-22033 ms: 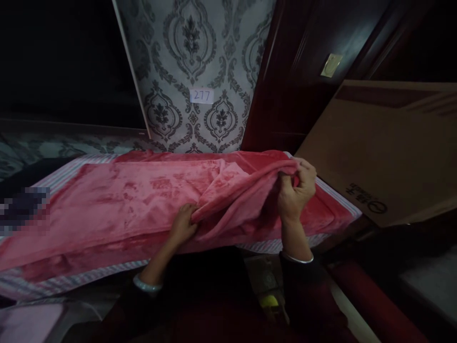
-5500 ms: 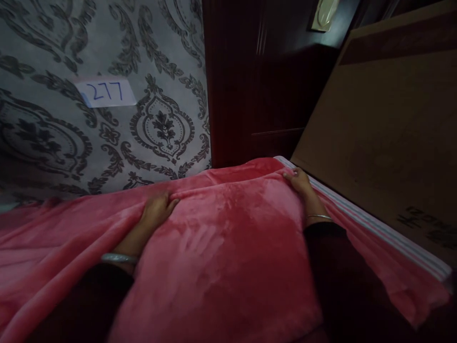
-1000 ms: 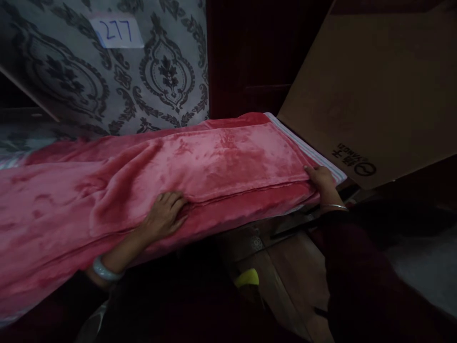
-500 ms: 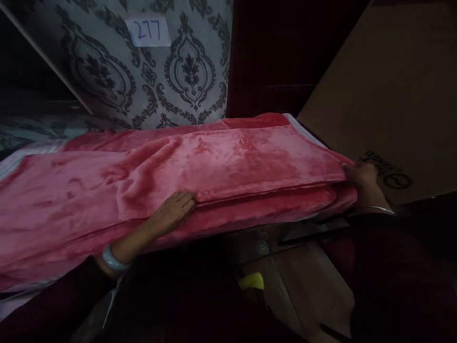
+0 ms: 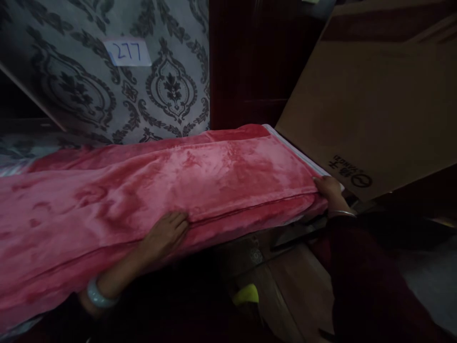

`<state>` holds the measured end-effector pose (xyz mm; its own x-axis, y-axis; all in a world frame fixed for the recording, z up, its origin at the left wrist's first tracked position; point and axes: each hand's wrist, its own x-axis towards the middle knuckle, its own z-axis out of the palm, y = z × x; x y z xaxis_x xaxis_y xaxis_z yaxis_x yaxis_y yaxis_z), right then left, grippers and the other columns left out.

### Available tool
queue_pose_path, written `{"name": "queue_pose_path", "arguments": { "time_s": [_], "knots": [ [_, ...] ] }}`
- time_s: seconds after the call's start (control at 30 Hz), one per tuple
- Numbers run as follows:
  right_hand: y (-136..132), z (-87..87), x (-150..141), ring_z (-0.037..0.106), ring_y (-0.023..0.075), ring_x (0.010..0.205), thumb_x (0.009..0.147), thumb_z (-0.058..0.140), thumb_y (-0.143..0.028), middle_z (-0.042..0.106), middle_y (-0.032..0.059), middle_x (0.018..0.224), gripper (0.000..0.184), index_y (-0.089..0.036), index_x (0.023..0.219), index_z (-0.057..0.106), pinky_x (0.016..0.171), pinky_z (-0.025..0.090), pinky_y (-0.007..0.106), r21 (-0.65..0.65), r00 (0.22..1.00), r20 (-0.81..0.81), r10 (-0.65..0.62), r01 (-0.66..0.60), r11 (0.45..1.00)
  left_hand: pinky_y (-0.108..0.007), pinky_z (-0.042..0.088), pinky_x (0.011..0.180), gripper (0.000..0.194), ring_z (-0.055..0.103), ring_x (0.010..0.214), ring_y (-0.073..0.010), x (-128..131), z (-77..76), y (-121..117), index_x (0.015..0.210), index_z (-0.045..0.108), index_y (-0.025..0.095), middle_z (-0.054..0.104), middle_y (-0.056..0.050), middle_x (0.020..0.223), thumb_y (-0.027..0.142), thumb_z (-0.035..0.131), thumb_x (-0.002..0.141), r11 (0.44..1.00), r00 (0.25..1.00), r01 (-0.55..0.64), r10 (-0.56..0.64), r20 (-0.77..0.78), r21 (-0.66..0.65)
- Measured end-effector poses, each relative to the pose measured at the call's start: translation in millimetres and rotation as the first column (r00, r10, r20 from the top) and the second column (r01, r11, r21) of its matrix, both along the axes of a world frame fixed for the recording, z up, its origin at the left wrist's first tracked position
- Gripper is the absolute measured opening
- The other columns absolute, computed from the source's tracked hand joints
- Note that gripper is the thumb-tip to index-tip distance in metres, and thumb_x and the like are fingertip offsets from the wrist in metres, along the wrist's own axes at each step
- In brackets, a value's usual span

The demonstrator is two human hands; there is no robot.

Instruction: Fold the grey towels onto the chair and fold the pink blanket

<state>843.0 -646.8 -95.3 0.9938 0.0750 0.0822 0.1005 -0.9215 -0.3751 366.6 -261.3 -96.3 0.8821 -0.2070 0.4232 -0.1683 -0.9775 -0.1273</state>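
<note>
A plush pink-red blanket [image 5: 221, 171], folded in layers, stretches across the view from the left edge to the cardboard box. My left hand [image 5: 167, 233] is at the near edge of its upper layer, fingers together and curled over the fold, thumb hidden. At the right end, my right hand [image 5: 328, 188] is closed on the blanket's near corner, beside the pale trim. Between the two hands the upper layer's edge runs fairly straight, with a lower fold below it. Toward the left the cloth is more wrinkled.
A large cardboard box [image 5: 371, 105] stands on the right. Behind the blanket are a patterned wall [image 5: 167, 90] with a paper label [image 5: 128, 51] reading 277 and a dark red panel [image 5: 246, 66]. Below lies a brown surface with a yellow piece [image 5: 246, 294].
The view has shifted, so the wall and box sit lower and further left. My right hand has moved slightly along the blanket's right end, where more pale trim shows. The left hand keeps its place.
</note>
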Motion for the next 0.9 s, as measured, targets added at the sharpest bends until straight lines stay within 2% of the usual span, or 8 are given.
{"name": "queue_pose_path", "arguments": {
  "time_s": [0.1,0.2,0.3,0.4,0.5,0.6,0.73,0.9],
  "knots": [
    [12.5,11.0,-14.9,0.067,0.0391,0.112,0.090,0.056,-0.035,0.071,0.0278,0.112,0.040,-0.007,0.113,0.074,0.089,0.053,0.048,-0.061,0.986,-0.075,-0.148,0.143,0.988,-0.035,0.057,0.083,0.028,0.070,0.089,-0.0207,4.4,12.1,2.0,0.100,0.070,0.019,0.075,-0.009,0.097,0.023,0.042,0.102,0.995,1.000,0.012,-0.014,-0.023,-0.101],
    [41.8,19.8,-40.6,0.052,0.0441,0.133,0.092,0.055,-0.035,0.055,0.0317,0.142,0.057,-0.006,0.142,0.058,0.102,0.047,0.061,-0.061,0.982,0.116,-0.146,0.154,0.986,-0.034,0.057,0.089,0.037,0.071,0.100,-0.0205,19.2,26.9,7.2,0.119,0.067,0.020,0.076,-0.009,0.111,0.026,0.034,0.104,0.971,0.999,-0.049,0.045,-0.022,-0.234],
    [91.6,21.5,-72.4,0.035,0.0435,0.148,0.097,0.049,-0.044,0.035,0.0253,0.163,0.067,-0.014,0.157,0.041,0.112,0.036,0.066,-0.133,0.948,0.276,0.159,-0.127,0.983,-0.040,0.051,0.108,0.046,0.064,0.127,-0.0237,50.6,40.2,12.3,0.144,0.055,0.020,0.066,-0.010,0.141,0.032,0.035,0.104,0.944,0.990,-0.112,0.078,-0.119,-0.311],
    [144.5,12.7,-100.2,0.027,0.0372,0.153,0.102,0.038,-0.051,0.029,0.0125,0.169,0.062,-0.028,0.159,0.039,0.117,0.031,0.064,-0.225,0.844,0.183,0.504,-0.463,0.857,-0.048,0.040,0.120,0.063,0.046,0.146,-0.0305,94.7,46.5,18.7,0.157,0.041,0.017,0.044,-0.016,0.161,0.044,0.045,0.101,0.936,0.953,-0.187,0.099,-0.287,-0.298],
    [176.4,-3.9,-114.6,0.026,0.0344,0.155,0.104,0.034,-0.051,0.029,0.0084,0.169,0.060,-0.032,0.160,0.037,0.118,0.030,0.063,-0.277,0.766,0.096,0.635,-0.592,0.756,-0.058,0.026,0.124,0.072,0.027,0.156,-0.0358,131.5,42.0,28.9,0.161,0.034,0.014,0.028,-0.021,0.167,0.048,0.048,0.099,0.924,0.869,-0.327,0.211,-0.447,-0.200],
    [183.2,-19.2,-116.1,0.028,0.0337,0.154,0.104,0.033,-0.051,0.030,0.0083,0.169,0.060,-0.032,0.161,0.036,0.118,0.029,0.063,-0.310,0.759,0.087,0.646,-0.596,0.741,-0.066,0.017,0.124,0.067,0.018,0.158,-0.0371,143.1,28.5,40.6,0.162,0.033,0.020,0.023,-0.017,0.170,0.047,0.044,0.101,0.897,0.815,-0.430,0.333,-0.475,-0.107],
    [178.1,-26.7,-112.9,0.029,0.0332,0.154,0.104,0.033,-0.052,0.028,0.0080,0.169,0.061,-0.031,0.161,0.036,0.119,0.029,0.061,-0.322,0.756,0.105,0.646,-0.589,0.741,-0.069,0.015,0.122,0.066,0.017,0.158,-0.0383,131.0,15.0,55.6,0.162,0.034,0.025,0.021,-0.016,0.171,0.053,0.040,0.102,0.874,0.814,-0.480,0.413,-0.408,-0.073],
    [177.6,-28.1,-113.5,0.027,0.0327,0.155,0.105,0.031,-0.051,0.026,0.0076,0.170,0.061,-0.030,0.162,0.034,0.119,0.030,0.061,-0.319,0.762,0.096,0.640,-0.585,0.745,-0.069,0.016,0.121,0.074,0.019,0.158,-0.0383,112.9,25.0,95.7,0.162,0.033,0.020,0.023,-0.021,0.170,0.061,0.034,0.100,0.739,0.675,-0.672,0.587,-0.447,-0.045]
  ]
}}
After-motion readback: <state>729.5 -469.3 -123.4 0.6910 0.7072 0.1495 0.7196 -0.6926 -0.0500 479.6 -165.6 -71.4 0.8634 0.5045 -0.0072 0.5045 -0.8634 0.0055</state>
